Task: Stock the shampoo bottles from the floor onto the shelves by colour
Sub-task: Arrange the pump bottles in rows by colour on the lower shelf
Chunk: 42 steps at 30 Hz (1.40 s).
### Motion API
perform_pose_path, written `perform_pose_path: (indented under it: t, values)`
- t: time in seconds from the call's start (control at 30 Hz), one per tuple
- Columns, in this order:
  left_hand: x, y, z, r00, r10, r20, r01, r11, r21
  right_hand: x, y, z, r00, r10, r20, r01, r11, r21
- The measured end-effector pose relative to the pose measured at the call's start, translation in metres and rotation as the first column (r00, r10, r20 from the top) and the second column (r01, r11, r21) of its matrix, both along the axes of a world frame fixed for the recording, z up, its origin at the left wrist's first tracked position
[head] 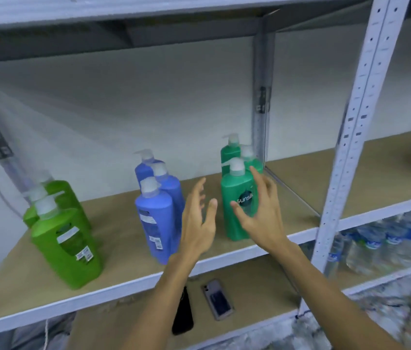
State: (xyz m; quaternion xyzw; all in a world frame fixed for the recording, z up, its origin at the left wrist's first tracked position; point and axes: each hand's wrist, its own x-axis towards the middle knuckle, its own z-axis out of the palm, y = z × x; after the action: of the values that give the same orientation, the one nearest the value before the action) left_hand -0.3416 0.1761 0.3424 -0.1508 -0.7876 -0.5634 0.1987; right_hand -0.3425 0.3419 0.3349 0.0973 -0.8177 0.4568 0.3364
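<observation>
Sorted already: lime-green bottles (65, 238) at nine o'clock, blue bottles (156, 215) centre, teal bottles (237, 198) at two o'clock. Left hand (197, 223) and right hand (262, 213) spread, gripping nothing, flanking the front teal one. Floor stock unseen; possibly finished.

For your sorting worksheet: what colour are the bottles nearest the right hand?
Teal green bottles, with white pump tops; the head view shows them, beside the right hand.
</observation>
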Motion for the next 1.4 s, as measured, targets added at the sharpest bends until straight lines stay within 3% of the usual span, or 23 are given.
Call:
perform_pose_path:
  t: [0.17,0.43,0.63,1.07,1.4]
  values:
    - [-0.026,0.003,-0.020,1.000,0.002,0.006,-0.002,1.000,-0.005,-0.023,0.006,-0.020,0.994,0.044,0.100,-0.041,0.999,-0.029]
    - [-0.055,0.015,-0.020,0.998,-0.036,-0.060,0.036,0.999,0.000,-0.035,0.016,-0.024,1.000,0.020,-0.018,-0.022,0.998,-0.064]
    - [-0.068,0.025,-0.030,0.999,-0.052,-0.017,0.052,0.999,0.007,-0.032,0.023,-0.028,0.998,-0.007,-0.061,0.000,0.994,-0.108]
    - [-0.100,0.065,-0.032,0.975,-0.224,0.008,0.221,0.967,0.125,-0.034,0.077,-0.033,0.996,-0.073,-0.054,0.069,0.995,-0.076]
    - [-0.112,0.092,-0.029,0.968,-0.250,0.017,0.238,0.938,0.251,-0.037,0.104,-0.033,0.994,-0.106,-0.030,0.104,0.992,-0.075]
